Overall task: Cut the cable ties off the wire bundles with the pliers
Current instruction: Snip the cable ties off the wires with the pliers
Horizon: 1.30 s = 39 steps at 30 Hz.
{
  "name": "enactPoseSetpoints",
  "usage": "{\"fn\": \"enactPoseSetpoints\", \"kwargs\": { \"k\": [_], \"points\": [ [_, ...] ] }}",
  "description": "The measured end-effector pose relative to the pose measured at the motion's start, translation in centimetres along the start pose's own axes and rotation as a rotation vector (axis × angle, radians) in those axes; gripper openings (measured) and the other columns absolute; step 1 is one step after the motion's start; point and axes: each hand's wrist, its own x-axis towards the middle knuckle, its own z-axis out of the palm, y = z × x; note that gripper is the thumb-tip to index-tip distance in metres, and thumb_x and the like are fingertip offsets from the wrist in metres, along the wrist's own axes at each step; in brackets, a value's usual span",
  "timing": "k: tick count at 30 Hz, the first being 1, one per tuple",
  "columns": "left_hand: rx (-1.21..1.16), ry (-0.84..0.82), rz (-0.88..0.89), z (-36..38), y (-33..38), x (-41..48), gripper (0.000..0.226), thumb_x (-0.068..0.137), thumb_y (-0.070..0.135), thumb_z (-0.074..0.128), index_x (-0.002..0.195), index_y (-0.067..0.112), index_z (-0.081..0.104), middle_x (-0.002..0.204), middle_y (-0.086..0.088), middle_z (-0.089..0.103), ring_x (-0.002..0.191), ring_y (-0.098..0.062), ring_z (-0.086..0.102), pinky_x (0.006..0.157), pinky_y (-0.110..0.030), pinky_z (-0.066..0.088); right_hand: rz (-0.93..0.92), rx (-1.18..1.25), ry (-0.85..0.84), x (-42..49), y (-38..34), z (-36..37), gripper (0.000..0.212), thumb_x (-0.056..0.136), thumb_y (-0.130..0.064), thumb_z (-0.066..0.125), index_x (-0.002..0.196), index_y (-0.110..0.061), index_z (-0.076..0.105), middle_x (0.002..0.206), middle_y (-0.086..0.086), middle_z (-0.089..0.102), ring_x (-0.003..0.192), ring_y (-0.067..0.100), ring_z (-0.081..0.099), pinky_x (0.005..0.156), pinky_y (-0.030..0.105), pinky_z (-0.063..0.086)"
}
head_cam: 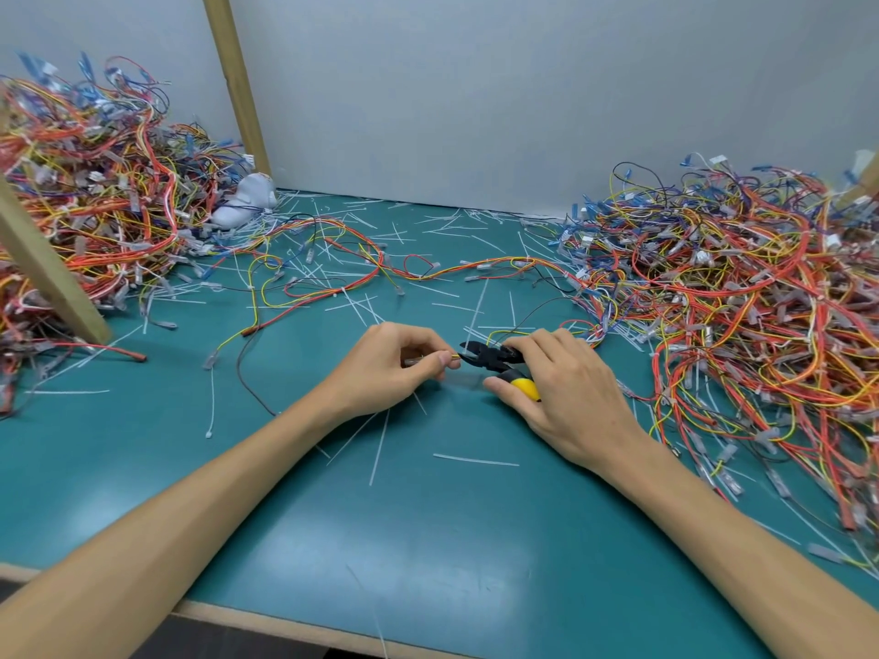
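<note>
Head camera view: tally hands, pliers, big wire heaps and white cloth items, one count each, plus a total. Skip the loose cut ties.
Hands: 2, left hand pinching a yellow wire, right hand gripping the pliers
Pliers: 1
Wire heaps: 2, left heap and right heap
White cloth item: 1
Total: 6

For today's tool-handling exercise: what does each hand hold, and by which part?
The right hand grips the pliers by their yellow handles. The left hand pinches a yellow wire near its end, just short of the pliers' head.
</note>
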Motion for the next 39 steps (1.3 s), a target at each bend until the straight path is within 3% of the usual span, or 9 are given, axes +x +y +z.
{"fn": "enactPoseSetpoints", "kwargs": {
  "k": [6, 11, 15, 24, 28, 32, 36, 39],
  "points": [
    [-0.009, -0.01, -0.008, 0.0, -0.1, 0.0, 0.017, 0.093, 0.019, 0.062, 0.081, 0.027, 0.071, 0.067, 0.006, 0.069, 0.058, -0.007, 0.052, 0.056, -0.016, 0.038, -0.06, -0.094, 0.065, 0.0, -0.3, 0.0, 0.051, 0.093, -0.056, 0.042, 0.106, -0.013, 0.065, 0.093, 0.002, 0.064, 0.086, 0.028, 0.057, 0.076, 0.037, 0.044],
    [-0.056, -0.032, -0.042, -0.3, 0.1, 0.0, 0.016, 0.094, 0.015, 0.061, 0.081, 0.018, 0.07, 0.066, 0.006, 0.068, 0.048, 0.0, 0.046, 0.051, -0.012, 0.035, -0.098, -0.095, 0.066, 0.1, -0.3, -0.3, 0.04, 0.088, -0.05, 0.059, 0.103, -0.014, 0.066, 0.09, 0.003, 0.062, 0.084, 0.029, 0.057, 0.073, 0.039, 0.046],
    [-0.2, -0.06, -0.078, -0.4, 0.4, 0.0, 0.017, 0.095, 0.01, 0.059, 0.082, 0.011, 0.069, 0.064, 0.003, 0.064, 0.043, -0.005, 0.042, 0.046, -0.013, 0.036, -0.055, -0.066, 0.047, 0.1, -0.2, -0.3, 0.049, 0.089, -0.056, 0.05, 0.11, -0.014, 0.066, 0.091, 0.006, 0.061, 0.086, 0.029, 0.057, 0.076, 0.04, 0.048],
    [-0.245, -0.078, -0.078, -0.4, 0.6, -0.2, 0.018, 0.095, 0.013, 0.059, 0.083, 0.012, 0.072, 0.062, 0.007, 0.062, 0.042, -0.006, 0.041, 0.046, -0.014, 0.036, -0.076, -0.123, 0.127, 0.2, -0.1, 0.1, 0.051, 0.093, -0.056, 0.042, 0.108, -0.013, 0.066, 0.088, 0.006, 0.06, 0.082, 0.03, 0.057, 0.074, 0.04, 0.048],
    [-0.279, -0.086, -0.104, -0.6, 0.7, -0.3, 0.018, 0.095, 0.018, 0.06, 0.082, 0.015, 0.073, 0.063, 0.005, 0.062, 0.044, -0.01, 0.041, 0.046, -0.015, 0.036, -0.087, -0.082, 0.105, 0.1, 0.0, 0.0, 0.05, 0.092, -0.055, 0.045, 0.102, -0.012, 0.067, 0.08, 0.006, 0.06, 0.076, 0.031, 0.058, 0.069, 0.039, 0.047],
    [-0.33, -0.096, -0.113, -0.7, 0.9, -0.4, 0.018, 0.095, 0.019, 0.061, 0.084, 0.015, 0.074, 0.064, 0.005, 0.062, 0.047, -0.013, 0.04, 0.046, -0.016, 0.036, -0.035, -0.017, 0.084, 0.0, -0.4, -0.3, 0.049, 0.091, -0.056, 0.043, 0.096, -0.014, 0.067, 0.078, 0.002, 0.064, 0.076, 0.027, 0.063, 0.054, 0.034, 0.046],
    [-0.398, -0.098, -0.095, -0.6, 1.2, -0.5, 0.017, 0.095, 0.016, 0.06, 0.086, 0.013, 0.074, 0.064, 0.003, 0.061, 0.048, -0.014, 0.038, 0.046, -0.016, 0.035, 0.013, 0.03, 0.069, -0.1, -0.7, -0.7, 0.051, 0.093, -0.06, 0.036, 0.086, -0.016, 0.061, 0.073, 0.0, 0.062, 0.07, 0.027, 0.06, 0.053, 0.036, 0.044],
    [-0.401, -0.093, -0.088, -0.5, 1.3, -0.5, 0.018, 0.095, 0.014, 0.059, 0.085, 0.013, 0.074, 0.064, 0.003, 0.06, 0.048, -0.014, 0.038, 0.046, -0.016, 0.034, 0.029, 0.031, 0.063, -0.1, -0.8, -0.9, 0.047, 0.093, -0.058, 0.042, 0.078, -0.015, 0.055, 0.068, 0.001, 0.059, 0.064, 0.03, 0.058, 0.052, 0.036, 0.041]
  ]
}}
